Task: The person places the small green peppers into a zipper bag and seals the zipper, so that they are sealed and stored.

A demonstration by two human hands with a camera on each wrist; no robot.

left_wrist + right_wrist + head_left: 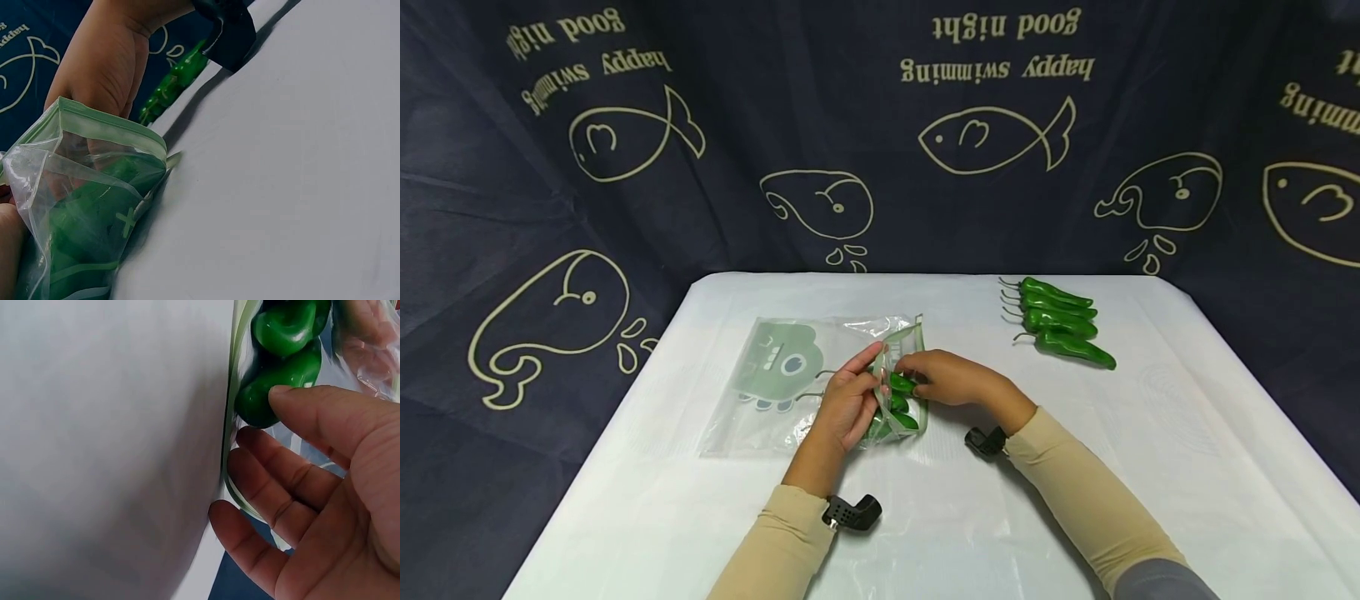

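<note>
A clear zip bag (730, 425) with a green cartoon print lies flat, its mouth raised toward the right. My left hand (846, 404) holds the bag beside that mouth, thumb and fingers at the plastic. Several green peppers (898, 421) are inside, their tips toward the opening and thin stems to the left. My right hand (955, 379) reaches into the mouth. In the right wrist view its thumb presses the end of one green pepper (259, 403), while three bent fingers (265, 481) show below at the green zip edge; the index finger is hidden.
Several more green peppers (1063, 321) lie in a row at the back right, stems to the left. A white cloth covers the table (1000, 517). Behind its far edge hangs a dark blue curtain (880, 125) with fish and whale drawings.
</note>
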